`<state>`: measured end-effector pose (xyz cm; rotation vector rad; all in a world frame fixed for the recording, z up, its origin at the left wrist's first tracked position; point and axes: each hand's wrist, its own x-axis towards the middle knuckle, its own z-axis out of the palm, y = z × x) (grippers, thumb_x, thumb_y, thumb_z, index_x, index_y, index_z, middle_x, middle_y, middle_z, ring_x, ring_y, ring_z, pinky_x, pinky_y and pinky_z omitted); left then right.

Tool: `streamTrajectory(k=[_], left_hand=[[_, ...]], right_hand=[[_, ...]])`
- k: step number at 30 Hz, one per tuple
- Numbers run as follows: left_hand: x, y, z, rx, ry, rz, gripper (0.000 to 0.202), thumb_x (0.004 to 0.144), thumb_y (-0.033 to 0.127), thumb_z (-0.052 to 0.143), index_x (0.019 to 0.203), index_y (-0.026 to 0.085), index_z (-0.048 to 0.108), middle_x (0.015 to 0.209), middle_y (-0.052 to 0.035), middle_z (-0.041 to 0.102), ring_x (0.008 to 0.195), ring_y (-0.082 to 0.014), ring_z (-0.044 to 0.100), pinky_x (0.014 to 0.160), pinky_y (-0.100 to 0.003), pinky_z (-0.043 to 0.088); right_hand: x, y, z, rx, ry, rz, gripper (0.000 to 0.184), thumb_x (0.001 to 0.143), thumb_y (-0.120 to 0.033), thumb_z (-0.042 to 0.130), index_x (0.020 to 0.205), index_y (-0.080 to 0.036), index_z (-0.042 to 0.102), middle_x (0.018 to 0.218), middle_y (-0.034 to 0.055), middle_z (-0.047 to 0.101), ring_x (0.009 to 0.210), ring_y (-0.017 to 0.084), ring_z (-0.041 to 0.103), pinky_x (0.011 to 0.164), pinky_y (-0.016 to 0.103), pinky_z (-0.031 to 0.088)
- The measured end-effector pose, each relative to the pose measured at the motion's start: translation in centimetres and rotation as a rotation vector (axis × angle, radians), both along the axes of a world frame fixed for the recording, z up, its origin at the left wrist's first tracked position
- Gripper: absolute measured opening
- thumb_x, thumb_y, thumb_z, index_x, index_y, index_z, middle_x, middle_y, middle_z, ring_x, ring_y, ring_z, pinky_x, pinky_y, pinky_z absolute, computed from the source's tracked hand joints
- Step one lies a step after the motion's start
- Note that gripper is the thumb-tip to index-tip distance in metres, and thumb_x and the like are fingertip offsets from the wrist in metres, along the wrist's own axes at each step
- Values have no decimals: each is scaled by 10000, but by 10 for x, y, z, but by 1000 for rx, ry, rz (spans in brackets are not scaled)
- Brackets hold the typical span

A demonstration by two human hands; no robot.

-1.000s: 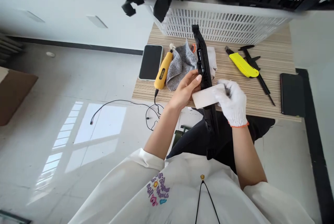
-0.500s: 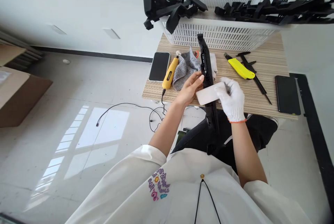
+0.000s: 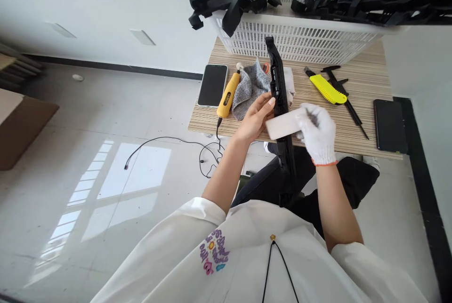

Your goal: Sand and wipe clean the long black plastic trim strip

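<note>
A long black plastic trim part (image 3: 278,79) stands lengthwise in front of me, its near end close to my lap. My left hand (image 3: 254,117), bare, grips it around the middle, thumb on its edge. In a white knit glove, my right hand (image 3: 316,131) pinches a flat, pale strip (image 3: 283,124) that crosses over the black part. The strip's far end comes close to my left fingers; whether it touches the part I cannot tell. Behind the part lies a grey cloth (image 3: 250,87), with a yellow corded pen-like tool (image 3: 229,96) beside it.
A white slatted basket (image 3: 293,37) holding several black plastic parts (image 3: 370,6) stands at the table's back. On the right lie a yellow utility knife (image 3: 327,89), a black caliper (image 3: 348,103) and a dark phone (image 3: 389,126). Another phone (image 3: 213,85) is at left. A cable (image 3: 165,138) trails on the floor.
The camera view has shifted slightly. My gloved right hand has moved a little to the right with the pale strip; my left hand keeps its hold on the black part.
</note>
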<state>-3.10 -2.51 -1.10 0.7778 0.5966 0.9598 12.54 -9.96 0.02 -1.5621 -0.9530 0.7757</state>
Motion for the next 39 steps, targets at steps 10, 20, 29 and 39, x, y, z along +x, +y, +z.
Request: streamTrajectory(k=[10, 20, 29, 39], left_hand=[[-1, 0, 5, -36, 36, -22, 266, 822, 361, 741, 1029, 230, 634, 1059, -35, 701, 1108, -228, 670, 936, -355, 534], [-2, 3, 5, -84, 52, -13, 271, 789, 340, 761, 991, 228, 620, 1051, -23, 700, 1077, -232, 686, 887, -336, 541], [-1, 2, 5, -52, 73, -14, 238, 803, 323, 747, 971, 227, 608, 938, -7, 667, 974, -191, 691, 827, -291, 538], [2, 1, 5, -47, 61, -3, 262, 750, 326, 773, 926, 230, 605, 837, 35, 654, 667, -101, 624, 629, -213, 485]], right_hand=[[-1, -10, -1, 44, 39, -173, 406, 845, -480, 663, 1165, -233, 634, 882, -5, 665, 480, 64, 532, 382, 192, 453], [-14, 2, -2, 82, 28, -243, 401, 810, -464, 713, 1118, -210, 670, 888, 14, 681, 574, 100, 591, 420, 205, 493], [-31, 8, -5, 171, -119, -338, 328, 891, -453, 597, 1109, -212, 642, 1041, 68, 671, 966, 192, 680, 687, 297, 588], [-26, 10, -9, 216, -134, -318, 343, 902, -450, 556, 1134, -209, 630, 1136, 84, 664, 1063, 195, 647, 902, 356, 543]])
